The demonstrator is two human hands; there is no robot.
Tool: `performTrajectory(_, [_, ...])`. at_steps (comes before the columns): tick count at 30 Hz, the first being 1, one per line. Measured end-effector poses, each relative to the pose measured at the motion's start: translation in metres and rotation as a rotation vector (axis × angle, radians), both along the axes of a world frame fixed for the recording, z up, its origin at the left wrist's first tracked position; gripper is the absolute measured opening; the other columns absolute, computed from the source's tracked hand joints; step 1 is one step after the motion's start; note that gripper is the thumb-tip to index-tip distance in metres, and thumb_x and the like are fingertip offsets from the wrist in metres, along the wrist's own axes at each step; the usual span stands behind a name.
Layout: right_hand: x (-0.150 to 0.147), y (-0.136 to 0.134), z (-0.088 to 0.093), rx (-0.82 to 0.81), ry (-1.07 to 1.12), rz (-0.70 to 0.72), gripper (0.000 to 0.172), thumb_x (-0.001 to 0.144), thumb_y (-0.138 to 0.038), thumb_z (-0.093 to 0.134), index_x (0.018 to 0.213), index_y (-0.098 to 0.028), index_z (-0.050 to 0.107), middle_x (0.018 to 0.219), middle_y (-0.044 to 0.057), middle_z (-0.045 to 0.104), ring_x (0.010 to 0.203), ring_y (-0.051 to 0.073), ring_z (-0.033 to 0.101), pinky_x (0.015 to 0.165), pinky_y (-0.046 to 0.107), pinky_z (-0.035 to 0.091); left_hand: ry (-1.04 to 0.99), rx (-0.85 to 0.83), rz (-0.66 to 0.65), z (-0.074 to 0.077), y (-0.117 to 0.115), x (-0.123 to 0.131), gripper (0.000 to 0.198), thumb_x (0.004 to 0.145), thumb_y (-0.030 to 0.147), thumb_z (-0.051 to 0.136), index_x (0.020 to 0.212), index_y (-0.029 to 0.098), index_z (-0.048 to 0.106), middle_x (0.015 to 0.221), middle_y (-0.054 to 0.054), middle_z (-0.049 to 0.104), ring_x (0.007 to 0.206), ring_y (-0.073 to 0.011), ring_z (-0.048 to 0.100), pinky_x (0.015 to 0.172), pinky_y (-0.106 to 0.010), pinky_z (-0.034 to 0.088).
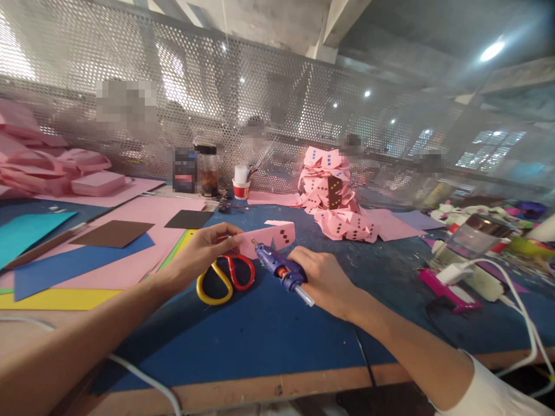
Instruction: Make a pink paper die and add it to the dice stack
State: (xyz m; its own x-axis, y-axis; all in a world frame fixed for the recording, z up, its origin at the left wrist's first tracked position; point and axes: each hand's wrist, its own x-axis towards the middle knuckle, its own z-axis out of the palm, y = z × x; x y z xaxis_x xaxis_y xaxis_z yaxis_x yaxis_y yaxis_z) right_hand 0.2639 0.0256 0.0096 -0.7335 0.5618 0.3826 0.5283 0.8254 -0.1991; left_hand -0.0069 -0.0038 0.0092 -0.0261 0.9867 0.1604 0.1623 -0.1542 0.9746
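My left hand (pixel 203 251) pinches the left end of a pink foam piece (pixel 271 237) with small dark squares on it, held just above the blue table (pixel 260 335). My right hand (pixel 321 277) grips a blue hot glue gun (pixel 277 267) whose nozzle touches the piece's lower edge. A clear glue stick pokes out of the gun's back. Under my left hand lie scissors (pixel 225 277) with one red and one yellow handle.
A heap of finished pink pieces (pixel 333 202) stands behind. Coloured foam sheets (pixel 87 260) cover the left side, with pink stacks (pixel 52 164) beyond. A jar (pixel 208 170) and a cup (pixel 241 184) stand by the mesh wall. At right are a glass jar (pixel 472 237), a pink tool (pixel 446 289) and white cables (pixel 524 318).
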Motion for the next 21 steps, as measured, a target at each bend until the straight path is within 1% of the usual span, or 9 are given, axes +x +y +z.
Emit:
performTrajectory(4, [0.0007,0.0011,-0.0018,0.039,-0.017,0.008,0.013,0.087,-0.015,0.058,0.099,-0.021,0.057,0.097,0.002,0.067,0.077,0.016,0.063,0.065,0.026,0.035,0.017,0.015,-0.001,-0.0002,0.0005,0.0001,0.032,0.076,0.048,0.077,0.091,0.020,0.071,0.081,-0.003,0.072,0.075,-0.0198,0.067,0.074,-0.032,0.054])
performTrajectory(11, [0.0022,0.0004,-0.0008,0.066,-0.032,0.018,0.014,0.088,-0.017,0.058,0.101,-0.021,0.056,0.098,0.001,0.066,0.080,0.016,0.063,0.066,0.027,0.036,0.055,0.002,-0.027,0.0009,-0.0001,-0.0003,0.033,0.080,0.049,0.074,0.092,0.019,0.069,0.083,-0.002,0.070,0.078,-0.0177,0.065,0.080,-0.032,0.053])
performTrajectory(21, [0.0019,0.0008,-0.0011,0.062,-0.044,0.011,0.010,0.091,-0.020,0.057,0.101,-0.021,0.056,0.098,0.001,0.066,0.082,0.017,0.064,0.066,0.027,0.036,0.057,0.010,-0.041,0.0024,-0.0013,0.0008,0.035,0.078,0.051,0.075,0.091,0.018,0.069,0.082,-0.003,0.071,0.078,-0.0200,0.066,0.079,-0.035,0.054])
